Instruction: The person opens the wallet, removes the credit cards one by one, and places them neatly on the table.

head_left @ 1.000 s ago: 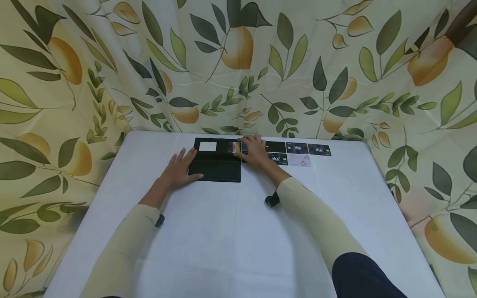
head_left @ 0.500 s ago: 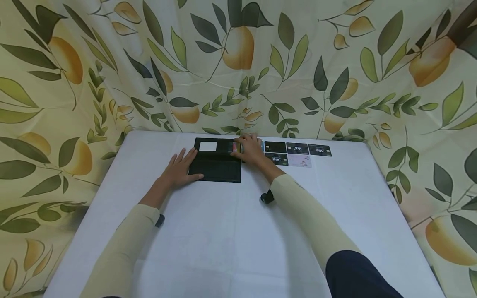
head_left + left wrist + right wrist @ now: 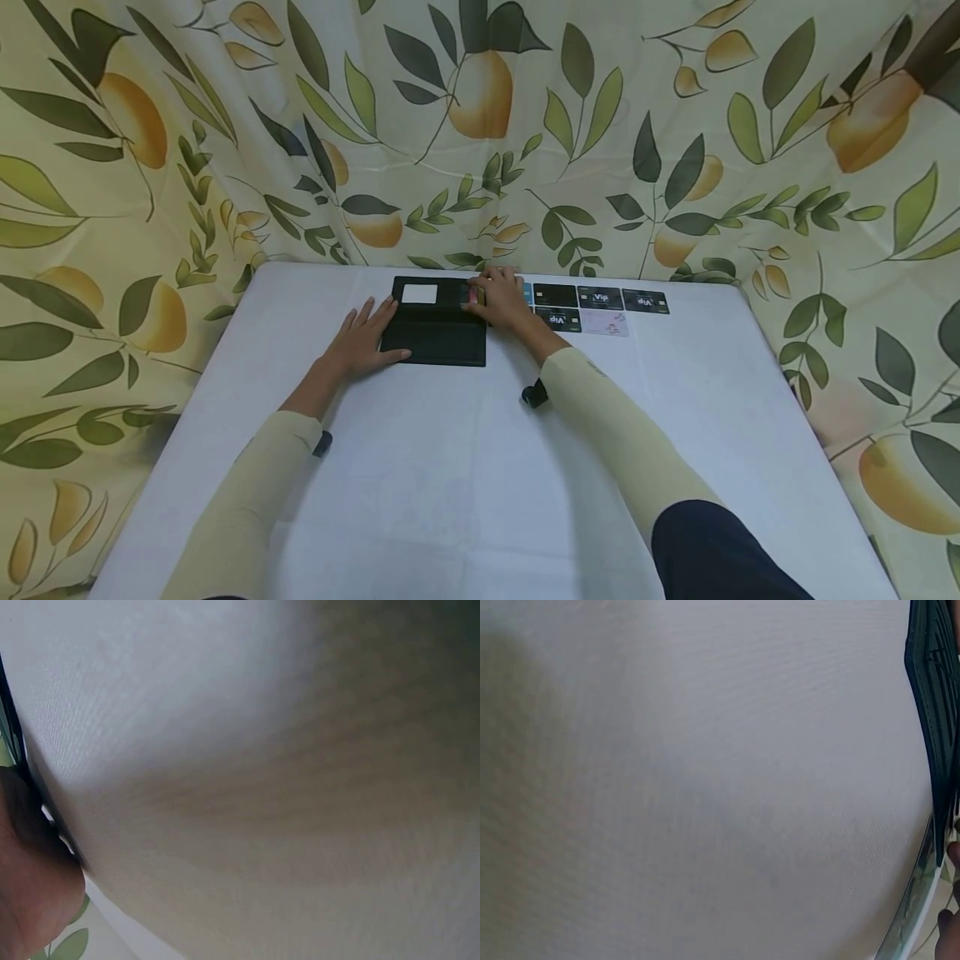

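Note:
A black wallet (image 3: pixel 435 325) lies open near the table's far edge, with a white window (image 3: pixel 419 293) in its upper flap. My left hand (image 3: pixel 365 337) rests flat on the wallet's left side, fingers straight. My right hand (image 3: pixel 501 302) is at the wallet's right end, fingers curled over a pink-edged card (image 3: pixel 472 294) that sticks out of a slot. The right wrist view shows only the wallet's edge (image 3: pixel 934 712) and white cloth. The left wrist view shows cloth and part of my left hand (image 3: pixel 30 892).
Right of the wallet lie loose cards: a blue one (image 3: pixel 527 292), black VIP cards (image 3: pixel 599 297) in two rows and a pale pink card (image 3: pixel 604 322). The white-clothed table (image 3: pixel 465 467) is ringed by a leaf-and-fruit curtain (image 3: pixel 675 150).
My right hand has slid a little left against the wallet, and less of the coloured cards shows. The blue card on the table has come into view. The left hand has stayed put.

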The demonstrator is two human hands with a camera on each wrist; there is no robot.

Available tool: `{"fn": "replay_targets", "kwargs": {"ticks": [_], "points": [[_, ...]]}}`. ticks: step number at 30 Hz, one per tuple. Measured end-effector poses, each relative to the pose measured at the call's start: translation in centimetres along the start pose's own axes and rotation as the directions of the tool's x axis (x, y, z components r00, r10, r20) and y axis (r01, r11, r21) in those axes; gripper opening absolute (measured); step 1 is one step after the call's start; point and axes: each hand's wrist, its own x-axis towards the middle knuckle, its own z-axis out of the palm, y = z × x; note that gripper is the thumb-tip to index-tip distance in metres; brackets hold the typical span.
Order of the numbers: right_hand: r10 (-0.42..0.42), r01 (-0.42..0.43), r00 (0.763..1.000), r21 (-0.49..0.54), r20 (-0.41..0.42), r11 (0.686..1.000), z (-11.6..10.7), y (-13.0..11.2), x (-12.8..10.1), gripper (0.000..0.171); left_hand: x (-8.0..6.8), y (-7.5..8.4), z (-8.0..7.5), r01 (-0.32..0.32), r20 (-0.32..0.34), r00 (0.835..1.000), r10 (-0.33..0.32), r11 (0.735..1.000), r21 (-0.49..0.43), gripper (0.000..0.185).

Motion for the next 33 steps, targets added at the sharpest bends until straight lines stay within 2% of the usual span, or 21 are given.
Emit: {"fn": "replay_targets", "kwargs": {"ticks": [9,22,33], "points": [[0.004,-0.004,1.000,-0.008,0.003,1.000,0.0,-0.2,0.1,0.058,0.0,0.0,-0.1,-0.002,0.006,1.000,0.002,1.000,-0.004,0.106],[-0.033,0.032,0.999,-0.059,-0.019,0.998,0.4,0.1,0.4,0.056,0.1,0.2,-0.2,-0.002,0.016,1.000,0.002,1.000,-0.013,0.105],[-0.045,0.042,0.999,-0.098,-0.022,0.994,0.0,1.3,0.0,0.053,0.1,0.2,-0.3,0.011,0.023,1.000,-0.011,1.000,0.006,0.106]]}}
